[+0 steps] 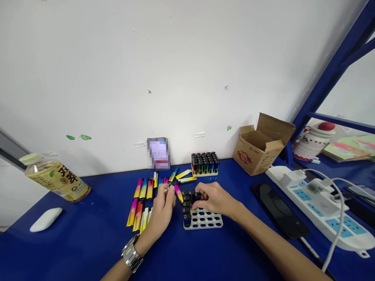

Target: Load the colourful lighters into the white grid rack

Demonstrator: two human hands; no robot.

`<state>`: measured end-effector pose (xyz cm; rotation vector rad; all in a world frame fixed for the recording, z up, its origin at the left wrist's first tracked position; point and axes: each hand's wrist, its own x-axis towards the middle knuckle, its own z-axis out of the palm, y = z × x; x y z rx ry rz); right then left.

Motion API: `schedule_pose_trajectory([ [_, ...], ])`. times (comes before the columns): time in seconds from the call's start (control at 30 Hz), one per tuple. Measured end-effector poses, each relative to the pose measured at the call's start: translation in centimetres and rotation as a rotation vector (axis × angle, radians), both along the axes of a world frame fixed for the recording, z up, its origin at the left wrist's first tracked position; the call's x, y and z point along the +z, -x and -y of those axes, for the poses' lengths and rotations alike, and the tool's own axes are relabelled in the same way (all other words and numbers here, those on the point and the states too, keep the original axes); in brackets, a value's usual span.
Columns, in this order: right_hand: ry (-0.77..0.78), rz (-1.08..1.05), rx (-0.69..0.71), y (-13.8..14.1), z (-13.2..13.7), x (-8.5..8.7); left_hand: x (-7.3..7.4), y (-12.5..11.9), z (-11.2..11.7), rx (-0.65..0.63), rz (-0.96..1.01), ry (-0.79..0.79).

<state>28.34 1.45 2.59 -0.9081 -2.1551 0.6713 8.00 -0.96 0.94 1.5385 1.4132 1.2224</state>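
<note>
pinching a black-topped lighter [198, 196] at the far row of the white holed tray [205, 226] is the right hand [212, 197]; the left hand [164, 205] has its fingers closed on another lighter [171, 183] (mostly hidden, only its dark end peeking out past the thumb). upright lighters [186, 210] fill the tray's left column and part of that far row. a second tray [205, 175], near the wall [187, 70], is packed with standing lighters [205, 164], while loose lighters [137, 214] in gradient colours lie to the left. the cardboard box [258, 152] stands open, its red printing too small to read. on the bottle [55, 179], a yellow label [64, 181] bears large dark chinese characters beside finer print, and amber liquid [86, 191] shows below it. beyond the blue post [335, 68] is a white jar [312, 140] with red trim.
</note>
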Motion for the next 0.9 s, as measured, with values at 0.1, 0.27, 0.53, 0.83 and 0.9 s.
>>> schedule_pose_trajectory([
  [0.1,0.014,0.036,-0.02,0.0,0.0,-0.2,0.5,0.1,0.5,-0.053,0.015,-0.029],
  [0.27,-0.248,-0.087,-0.056,0.4,0.6,0.0,1.5,0.2,2.0,-0.129,-0.076,-0.239],
  [0.53,-0.194,-0.306,0.039,2.3,3.2,1.6,2.0,-0.6,3.6,-0.177,-0.202,-0.364],
  [0.83,0.331,-0.403,0.115,-1.0,0.0,0.8,1.1,0.2,2.6,-0.173,-0.344,-0.17],
  [0.9,0.213,-0.279,0.129,-0.8,-0.1,0.2,0.9,0.2,2.2,-0.155,-0.35,-0.132],
])
